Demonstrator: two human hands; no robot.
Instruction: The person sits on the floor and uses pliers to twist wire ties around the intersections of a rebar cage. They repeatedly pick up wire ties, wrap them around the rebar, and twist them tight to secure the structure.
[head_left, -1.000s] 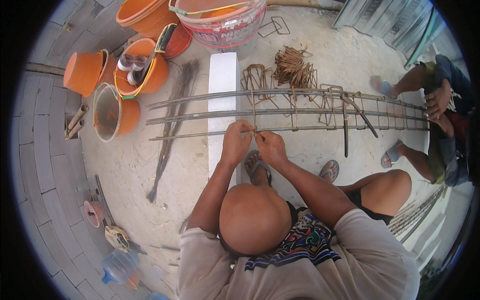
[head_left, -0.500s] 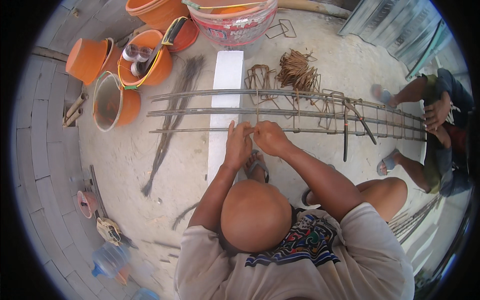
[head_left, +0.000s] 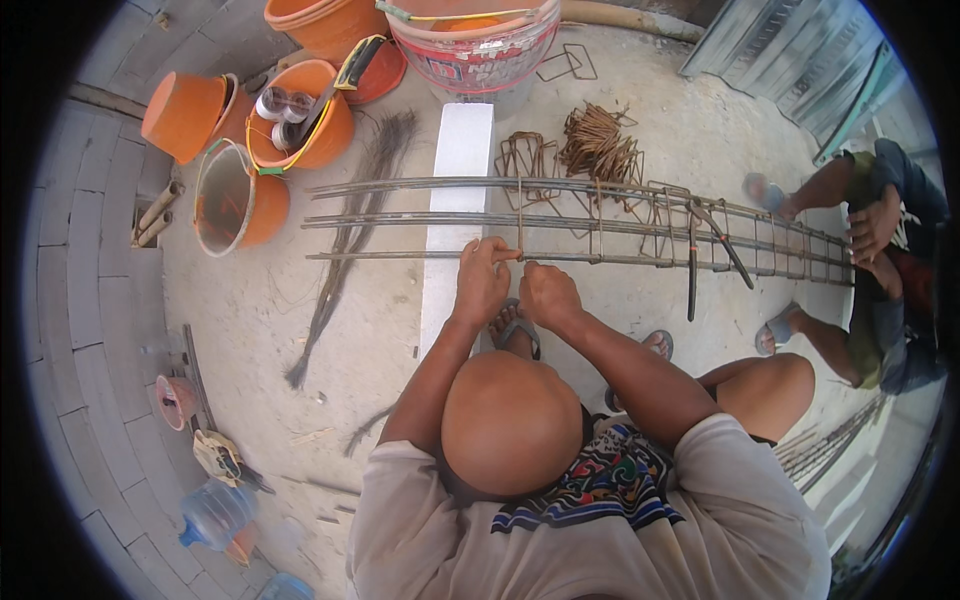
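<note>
A rebar cage (head_left: pixel 620 222) of long steel bars with thin rectangular stirrups lies across the concrete floor. My left hand (head_left: pixel 483 283) pinches a stirrup (head_left: pixel 519 215) where it meets the nearest bar (head_left: pixel 400 256). My right hand (head_left: pixel 547 295) sits just right of it. Its fingers are curled tight against the same joint, and whatever is inside them is hidden. Both forearms reach up from below, past my head and patterned shirt.
Orange buckets (head_left: pixel 300 120) and a red-and-white pail (head_left: pixel 470 50) stand at the top left. A white block (head_left: pixel 455 200) lies under the cage. Loose stirrups (head_left: pixel 600 145) and a wire bundle (head_left: pixel 345 230) lie nearby. Another person (head_left: pixel 880 260) sits at the cage's right end. A water bottle (head_left: pixel 215 515) is lower left.
The view has shifted slightly. My hands stay at the same joint on the nearest bar, the left one now closed on the stirrup.
</note>
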